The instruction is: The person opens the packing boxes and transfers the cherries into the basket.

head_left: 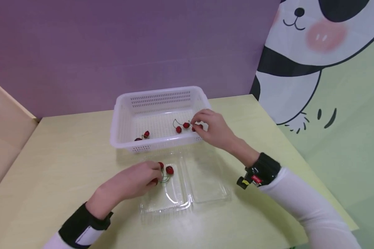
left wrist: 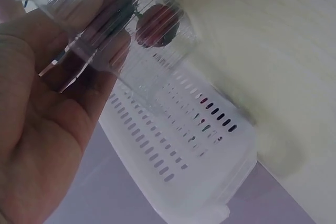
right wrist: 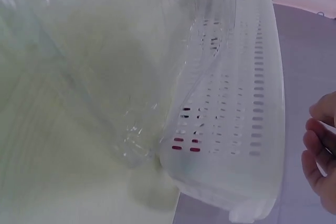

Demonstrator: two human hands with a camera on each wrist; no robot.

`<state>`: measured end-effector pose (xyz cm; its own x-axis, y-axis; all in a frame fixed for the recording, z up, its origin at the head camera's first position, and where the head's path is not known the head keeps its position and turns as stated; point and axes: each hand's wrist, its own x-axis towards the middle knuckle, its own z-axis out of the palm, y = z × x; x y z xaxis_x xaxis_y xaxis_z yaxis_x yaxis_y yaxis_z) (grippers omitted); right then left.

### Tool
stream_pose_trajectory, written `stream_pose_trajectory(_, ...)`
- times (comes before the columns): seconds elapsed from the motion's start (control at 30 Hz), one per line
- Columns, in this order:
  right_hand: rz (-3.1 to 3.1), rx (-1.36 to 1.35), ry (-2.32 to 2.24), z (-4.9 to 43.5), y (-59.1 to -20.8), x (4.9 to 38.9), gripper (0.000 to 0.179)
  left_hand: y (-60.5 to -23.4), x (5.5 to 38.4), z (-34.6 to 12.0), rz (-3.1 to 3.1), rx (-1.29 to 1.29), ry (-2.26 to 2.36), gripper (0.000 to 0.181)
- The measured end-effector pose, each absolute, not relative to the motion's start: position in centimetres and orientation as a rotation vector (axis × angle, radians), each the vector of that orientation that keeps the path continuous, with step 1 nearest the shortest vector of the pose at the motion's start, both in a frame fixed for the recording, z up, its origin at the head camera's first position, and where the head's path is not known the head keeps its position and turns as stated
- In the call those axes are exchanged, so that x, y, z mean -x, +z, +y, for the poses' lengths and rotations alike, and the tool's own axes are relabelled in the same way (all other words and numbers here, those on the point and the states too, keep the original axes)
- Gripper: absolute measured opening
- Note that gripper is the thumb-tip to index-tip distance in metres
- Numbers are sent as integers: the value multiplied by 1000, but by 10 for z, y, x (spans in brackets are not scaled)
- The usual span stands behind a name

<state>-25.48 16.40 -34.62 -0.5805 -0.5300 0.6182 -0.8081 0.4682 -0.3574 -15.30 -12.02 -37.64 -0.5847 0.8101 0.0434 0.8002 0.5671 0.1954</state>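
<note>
A clear plastic clamshell box (head_left: 174, 204) lies unfolded on the table. My left hand (head_left: 135, 180) is over its left half, fingers bent around a dark cherry (head_left: 155, 181) they partly cover. Another cherry (head_left: 169, 170) lies beside the fingertips with green stems; in the left wrist view a cherry (left wrist: 157, 25) shows through the plastic wall. My right hand (head_left: 216, 129) reaches over the right end of a white perforated basket (head_left: 159, 141). Its thumb and forefinger pinch at a thin stem, above a pair of cherries (head_left: 201, 127) partly hidden by the hand.
More cherries (head_left: 178, 129) lie in the basket to the left of my right hand, and others (head_left: 146, 134) sit near its front left. The basket stands behind the box, close to a purple wall (head_left: 127, 52). A panda picture (head_left: 290, 93) covers the right wall.
</note>
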Motion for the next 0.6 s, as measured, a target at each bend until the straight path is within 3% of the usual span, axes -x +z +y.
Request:
stream_pose_trajectory(0.33,-2183,-1355,889,153,-352,240,19,-371,155,-120,2761,-1579,412,13)
stream_pose_trajectory(0.6,-2222,-1478,800,144,-358,227,14,-367,155,-119,2817,-1657,497,16)
